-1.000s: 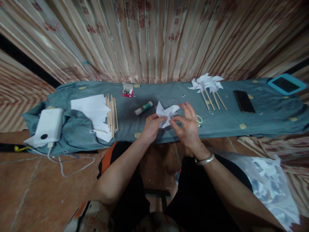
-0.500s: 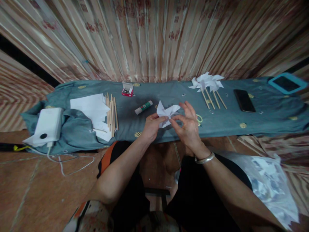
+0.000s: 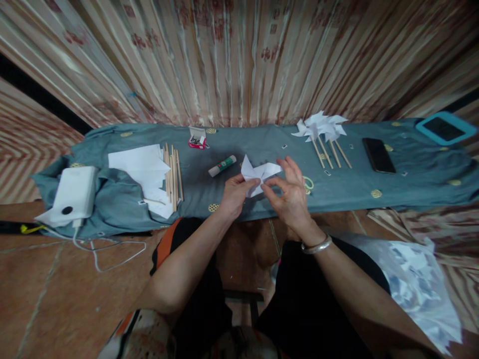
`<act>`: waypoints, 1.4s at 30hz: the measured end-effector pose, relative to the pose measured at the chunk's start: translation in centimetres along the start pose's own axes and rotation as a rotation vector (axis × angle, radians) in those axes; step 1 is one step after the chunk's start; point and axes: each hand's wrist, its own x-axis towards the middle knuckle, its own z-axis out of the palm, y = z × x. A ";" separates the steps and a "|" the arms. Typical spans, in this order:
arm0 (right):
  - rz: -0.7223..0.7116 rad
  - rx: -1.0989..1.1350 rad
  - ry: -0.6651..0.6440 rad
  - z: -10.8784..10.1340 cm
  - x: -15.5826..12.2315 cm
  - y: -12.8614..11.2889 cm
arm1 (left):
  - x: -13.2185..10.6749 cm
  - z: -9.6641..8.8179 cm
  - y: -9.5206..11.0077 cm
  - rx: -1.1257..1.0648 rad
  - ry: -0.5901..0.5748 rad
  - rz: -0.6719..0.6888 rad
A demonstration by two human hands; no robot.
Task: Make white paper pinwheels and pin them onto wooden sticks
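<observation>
A curtain (image 3: 243, 65) is hung behind the cloth (image 3: 254, 142). At lower right, a bag (image 3: 419, 284) is seen. On the cloth, paper (image 3: 138, 162) is laid at left and mounted pinwheels (image 3: 322, 127) at right. Between these, in the left hand (image 3: 232, 197) and right hand (image 3: 291, 195), a pinwheel (image 3: 249, 172) is held over the cloth, gripped under the left thumb and pinched by the right thumb and forefinger. Beyond it to the left, a glue stick (image 3: 222, 166) is laid near a box (image 3: 197, 143).

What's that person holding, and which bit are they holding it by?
A white paper pinwheel. The left hand pinches its lower left part, close to the middle. The right hand reaches its middle too; whether it grips is unclear.
</observation>
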 end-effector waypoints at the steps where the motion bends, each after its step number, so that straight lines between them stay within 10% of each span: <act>1: -0.009 0.009 0.004 -0.3 0.1 -0.1 | 0.1 0.0 0.1 -0.013 0.009 -0.003; 17: 0.155 0.452 -0.054 -2.7 1.0 2.5 | 0.4 -0.4 1.1 -0.055 -0.007 -0.078; 33: -0.013 0.309 -0.491 -5.5 0.8 3.0 | 0.0 -0.8 0.7 0.264 -0.205 -0.130; 42: -0.030 0.265 -0.509 -5.2 0.7 2.9 | -0.2 -0.6 0.6 0.280 -0.254 -0.134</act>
